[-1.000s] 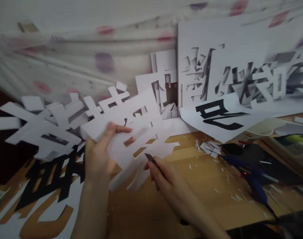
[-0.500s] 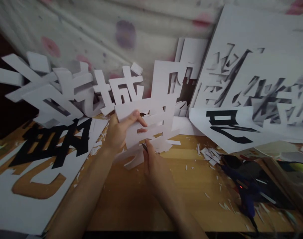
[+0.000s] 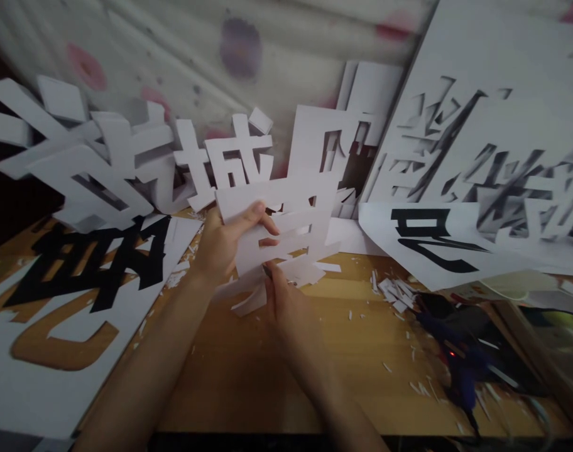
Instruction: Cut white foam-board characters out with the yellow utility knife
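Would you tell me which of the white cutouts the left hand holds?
The flat, slotted cutout, gripped by the left hand; no hand holds the white characters behind it.

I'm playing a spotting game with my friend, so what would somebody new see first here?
Probably the white cut-out sheet in the middle, gripped by the left hand, with the right hand holding a small dark blade near its lower part. Next might come the chunky white shapes at the left, in front of a spotted cloth, then the blue glue gun with its tiny red light at lower right.
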Motion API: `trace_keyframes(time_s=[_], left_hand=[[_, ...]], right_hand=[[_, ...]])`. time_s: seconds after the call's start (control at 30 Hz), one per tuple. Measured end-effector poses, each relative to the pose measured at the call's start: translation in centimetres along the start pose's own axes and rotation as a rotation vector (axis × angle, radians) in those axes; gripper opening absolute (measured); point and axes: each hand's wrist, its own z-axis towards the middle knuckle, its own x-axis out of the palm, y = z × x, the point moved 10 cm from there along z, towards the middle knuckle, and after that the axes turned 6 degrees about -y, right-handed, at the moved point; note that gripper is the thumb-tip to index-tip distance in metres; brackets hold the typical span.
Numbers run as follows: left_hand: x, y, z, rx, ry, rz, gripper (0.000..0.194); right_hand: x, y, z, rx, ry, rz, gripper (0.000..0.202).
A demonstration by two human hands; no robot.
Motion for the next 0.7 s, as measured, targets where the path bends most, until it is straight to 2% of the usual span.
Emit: trace_keyframes(time_s=[0.47, 0.7], left_hand=[[-0.37, 0.22, -0.02, 0.006, -0.040, 0.006, 0.039], [-0.80, 0.69, 0.02, 0.001, -0.075, 0.007, 0.036]], right_hand=[[-0.06, -0.49, -0.17, 0.054, 0.013, 0.024, 0.048], [-0.29, 0.16, -0.22, -0.039, 0.005, 0.028, 0.046]])
